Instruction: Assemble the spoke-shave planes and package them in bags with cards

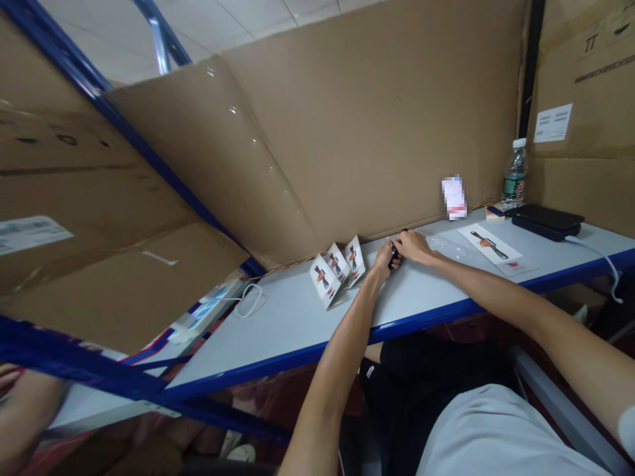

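Note:
Both of my hands meet above the grey-white tabletop (292, 330), near the cardboard wall. My left hand (381, 259) is closed around a small black object (393, 255), mostly covered by the fingers, so its kind does not show. The fingers of my right hand (413, 245) are bent in and pressed to the same object from the right. Just left of my hands, several folded picture cards (323, 280) stand upright, printed with a black-handled tool. A flat card (489, 244) with a similar picture lies to the right, and clear plastic (449, 247) lies beside my right wrist.
A phone with a lit screen (454, 198) leans against the cardboard wall (387, 125). At the right are a water bottle (514, 177) and a black device (546, 221) with a white cable. Blue shelf posts (149, 158) border the left; another person's arm (32, 413) shows there.

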Motion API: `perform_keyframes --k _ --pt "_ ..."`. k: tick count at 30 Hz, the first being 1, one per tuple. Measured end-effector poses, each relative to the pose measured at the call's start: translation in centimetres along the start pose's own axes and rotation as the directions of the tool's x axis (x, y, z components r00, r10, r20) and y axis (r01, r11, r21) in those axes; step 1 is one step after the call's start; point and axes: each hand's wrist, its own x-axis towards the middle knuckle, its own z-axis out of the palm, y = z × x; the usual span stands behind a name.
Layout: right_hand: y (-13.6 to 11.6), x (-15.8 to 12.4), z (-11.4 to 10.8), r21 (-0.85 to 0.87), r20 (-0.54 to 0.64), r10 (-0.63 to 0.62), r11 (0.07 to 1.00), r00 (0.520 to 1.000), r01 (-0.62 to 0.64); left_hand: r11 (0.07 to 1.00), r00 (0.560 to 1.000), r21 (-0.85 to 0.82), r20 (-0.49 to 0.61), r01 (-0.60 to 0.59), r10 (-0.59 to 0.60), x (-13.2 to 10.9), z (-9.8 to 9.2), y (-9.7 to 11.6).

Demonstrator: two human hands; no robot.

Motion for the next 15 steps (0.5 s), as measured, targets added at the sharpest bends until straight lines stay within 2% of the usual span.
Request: perform_keyframes --k 4,10,15 --pt "0.41 0.21 0.06 -0.016 -0.031 0.059 0.998 0.998 -0.059 0.997 0.998 0.056 -0.041 -0.052 0.054 -0.21 0.20 -0.03" --pt "0.23 -0.03 -0.03 0.014 -0.017 -0.048 0.999 0.999 0.049 0.992 0.995 0.099 -0.056 -0.075 0.081 -0.70 0.43 0.04" --pt "0.17 0.02 0.04 -0.017 0.009 0.004 1.000 1.000 -0.003 0.990 0.994 0.117 -0.061 -0.080 0.088 -0.93 0.56 0.15"
